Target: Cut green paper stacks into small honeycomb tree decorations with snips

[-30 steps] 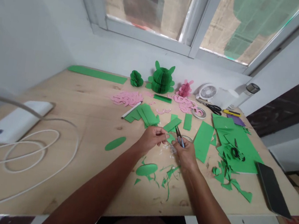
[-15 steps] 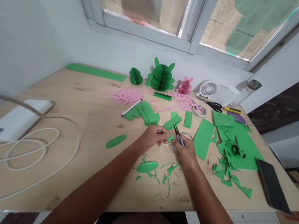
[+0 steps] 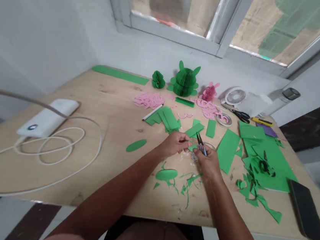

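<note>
A small green paper piece [image 3: 192,147] lies between my two hands, partly covered by fingers. My left hand [image 3: 178,142] pinches its left edge between thumb and fingertips. In my right hand [image 3: 208,158] are small pliers [image 3: 200,142] with pointed dark jaws, slightly parted and aimed up and away, and pale blue handles. My right fingertips also meet the paper's right side. Nearer the table edge are a green paper oval [image 3: 167,174] and thin green offcuts [image 3: 188,185]. Another green oval [image 3: 136,146] rests left of my left hand.
Green strips [image 3: 168,119], pink scraps [image 3: 149,100] and a tape roll [image 3: 223,120] lie beyond my hands. Honeycomb paper figures [image 3: 185,82] stand by the wall. At right are green sheets [image 3: 281,160], scissors [image 3: 264,166] and a phone [image 3: 308,210]; at left, a power bank [image 3: 49,117] with a cable.
The camera view has turned, so everything sits farther right in the picture. Both hands keep nearly the same pose around the green paper piece.
</note>
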The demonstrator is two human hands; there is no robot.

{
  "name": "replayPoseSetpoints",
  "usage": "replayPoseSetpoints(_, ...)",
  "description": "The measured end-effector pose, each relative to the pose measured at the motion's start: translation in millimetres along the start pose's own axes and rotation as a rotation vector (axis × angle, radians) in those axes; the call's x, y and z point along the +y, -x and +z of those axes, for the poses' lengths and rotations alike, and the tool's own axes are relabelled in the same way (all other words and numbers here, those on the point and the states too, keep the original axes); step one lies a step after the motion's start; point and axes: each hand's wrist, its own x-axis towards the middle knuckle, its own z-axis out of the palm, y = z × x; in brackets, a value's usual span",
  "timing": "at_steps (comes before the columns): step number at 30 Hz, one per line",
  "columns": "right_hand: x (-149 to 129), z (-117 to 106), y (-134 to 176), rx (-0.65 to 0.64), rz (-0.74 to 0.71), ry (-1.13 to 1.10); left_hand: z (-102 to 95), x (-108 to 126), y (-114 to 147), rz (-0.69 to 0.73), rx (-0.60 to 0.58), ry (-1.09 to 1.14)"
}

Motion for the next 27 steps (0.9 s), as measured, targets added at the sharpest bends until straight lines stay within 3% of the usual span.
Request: replayPoseSetpoints(27,5.2,4.8,-0.4,0.045,-0.057,-0.04,3.1,3.0,2.2,0.005,0.039,0.003)
